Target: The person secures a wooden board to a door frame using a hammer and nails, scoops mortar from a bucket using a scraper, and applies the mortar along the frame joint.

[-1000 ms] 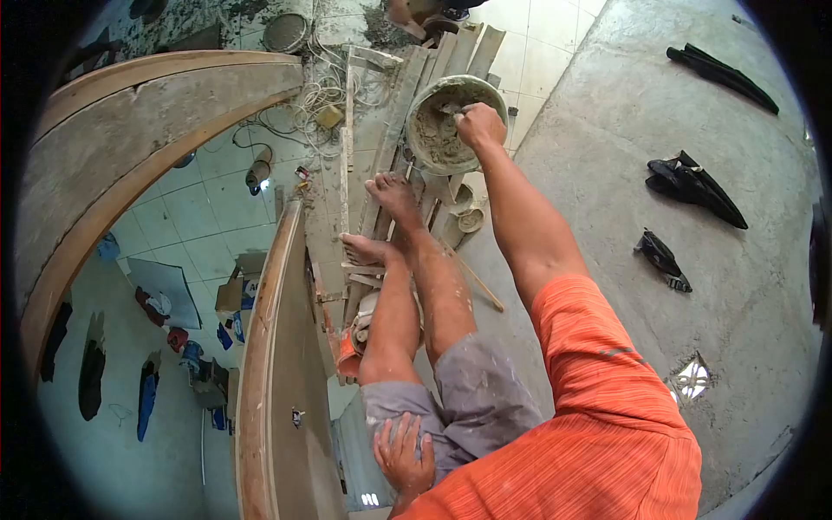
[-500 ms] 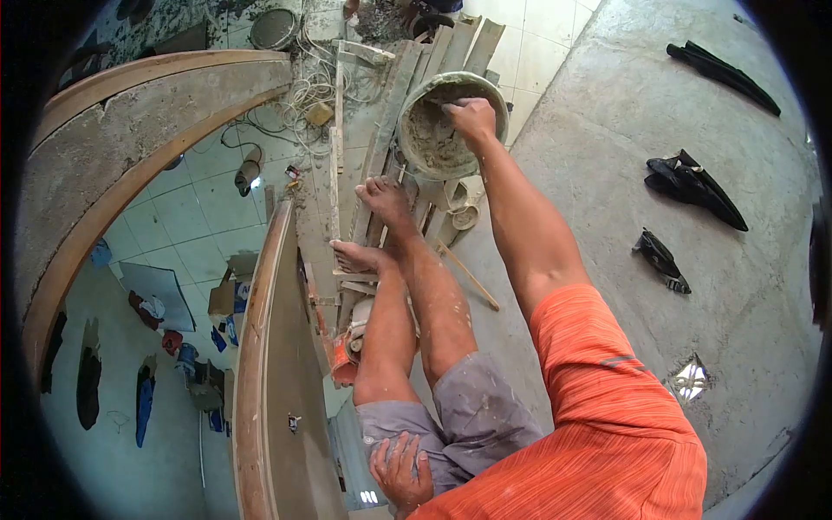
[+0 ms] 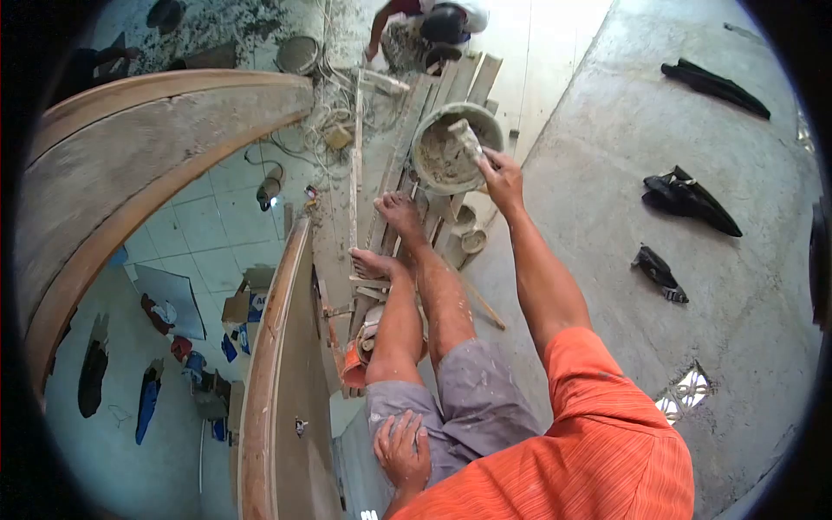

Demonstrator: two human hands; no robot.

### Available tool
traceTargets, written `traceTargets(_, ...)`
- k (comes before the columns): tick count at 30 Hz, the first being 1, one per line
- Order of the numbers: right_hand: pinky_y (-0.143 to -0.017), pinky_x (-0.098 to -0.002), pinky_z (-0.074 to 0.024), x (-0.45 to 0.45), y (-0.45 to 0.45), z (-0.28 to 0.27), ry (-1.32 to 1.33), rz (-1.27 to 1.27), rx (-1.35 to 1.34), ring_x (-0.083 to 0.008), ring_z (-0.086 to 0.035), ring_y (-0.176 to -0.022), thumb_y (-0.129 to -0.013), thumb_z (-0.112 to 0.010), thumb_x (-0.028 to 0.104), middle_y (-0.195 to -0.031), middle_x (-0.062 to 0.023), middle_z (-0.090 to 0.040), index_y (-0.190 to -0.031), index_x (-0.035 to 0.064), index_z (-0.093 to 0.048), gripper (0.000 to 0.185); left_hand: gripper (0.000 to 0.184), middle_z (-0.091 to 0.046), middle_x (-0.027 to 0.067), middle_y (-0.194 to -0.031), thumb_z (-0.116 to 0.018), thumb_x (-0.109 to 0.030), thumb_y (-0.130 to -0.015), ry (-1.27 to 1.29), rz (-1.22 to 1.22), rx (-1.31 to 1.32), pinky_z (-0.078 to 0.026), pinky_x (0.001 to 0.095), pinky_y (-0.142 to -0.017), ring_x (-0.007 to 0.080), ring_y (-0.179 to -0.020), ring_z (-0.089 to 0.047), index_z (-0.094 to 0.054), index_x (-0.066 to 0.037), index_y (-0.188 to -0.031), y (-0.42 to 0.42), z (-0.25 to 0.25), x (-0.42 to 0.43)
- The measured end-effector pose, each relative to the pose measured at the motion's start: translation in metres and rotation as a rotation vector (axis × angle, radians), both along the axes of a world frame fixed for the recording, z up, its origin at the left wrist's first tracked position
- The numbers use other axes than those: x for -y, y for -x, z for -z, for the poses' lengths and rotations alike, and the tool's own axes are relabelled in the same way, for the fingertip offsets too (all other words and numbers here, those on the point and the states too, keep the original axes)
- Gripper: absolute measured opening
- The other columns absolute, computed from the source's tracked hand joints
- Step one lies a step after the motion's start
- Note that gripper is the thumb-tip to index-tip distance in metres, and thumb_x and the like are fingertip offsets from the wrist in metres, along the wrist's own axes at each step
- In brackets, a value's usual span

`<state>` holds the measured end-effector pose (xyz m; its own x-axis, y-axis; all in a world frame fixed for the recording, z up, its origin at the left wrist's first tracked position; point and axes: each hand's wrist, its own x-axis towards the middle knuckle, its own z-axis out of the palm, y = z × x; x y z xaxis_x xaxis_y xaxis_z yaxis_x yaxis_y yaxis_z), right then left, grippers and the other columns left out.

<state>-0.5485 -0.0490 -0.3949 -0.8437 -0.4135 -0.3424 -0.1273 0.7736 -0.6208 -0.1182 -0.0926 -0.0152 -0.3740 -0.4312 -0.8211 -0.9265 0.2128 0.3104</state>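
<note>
My right hand (image 3: 503,182) is closed on the handle of a small trowel (image 3: 468,139) smeared with pale mortar. The tool is raised over the near rim of a round bucket (image 3: 492,126), which has grey wet mortar (image 3: 440,163) inside. How much of the load sits on the blade is hard to make out. Resting on the grey shorts (image 3: 485,390) over my thigh, my left hand (image 3: 403,451) holds nothing, its fingers spread. Both my bare feet (image 3: 400,215) are on the wooden planks just below the bucket.
A curved wood-edged wall (image 3: 173,117) and an upright panel edge (image 3: 273,347) stand on the left above a lower floor. Concrete wall (image 3: 589,199) spans the right. Beyond the bucket a person (image 3: 446,24) bends over; a wooden stick (image 3: 484,303) and an orange tool (image 3: 355,364) lie near my legs.
My right hand has come up out of the bucket with the trowel, now visible above the rim. A person has appeared at the top. My left hand stays on the thigh.
</note>
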Motion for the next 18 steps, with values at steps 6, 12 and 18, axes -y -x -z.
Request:
traceTargets(6, -0.082, -0.0344, -0.054, 0.075, -0.002, -0.256, 0.086, -0.16, -0.081, -0.0248, -0.069, -0.088, -0.086, -0.083, 0.023, -0.099, -0.0158, -0.074, -0.118, 0.0016, -0.075, 0.039, 0.032, -0.072, 0.0034, -0.129, -0.061, -0.038, -0.1, 0.074, -0.112, -0.104, -0.035, 0.0453, -0.114, 0.0268, -0.132, -0.056, -0.077, -0.017, -0.118, -0.003, -0.01, 0.002)
traceTargets(12, -0.078, -0.0295, -0.0546, 0.22, -0.04, -0.555, 0.514, -0.497, -0.122, -0.0133, -0.069, -0.086, -0.091, -0.079, 0.009, -0.095, -0.0133, -0.076, -0.115, -0.0038, -0.073, 0.028, 0.034, -0.076, 0.0149, -0.104, -0.063, -0.036, -0.101, 0.066, -0.604, -0.483, -0.054, 0.0444, -0.09, 0.0361, -0.096, -0.072, -0.074, -0.008, -0.117, -0.008, 0.029, 0.005)
traceTargets(18, -0.07, -0.0335, -0.0567, 0.319, -0.109, -0.764, 0.727, -1.065, -0.388, -0.0235, -0.074, -0.078, -0.085, -0.079, 0.004, -0.09, -0.0132, -0.075, -0.111, 0.0009, -0.077, 0.025, 0.03, -0.076, 0.0159, -0.097, -0.067, -0.03, -0.103, 0.452, -0.847, -0.979, -0.057, 0.0379, -0.076, 0.0309, -0.09, -0.076, -0.073, -0.004, -0.117, 0.119, -0.133, 0.213)
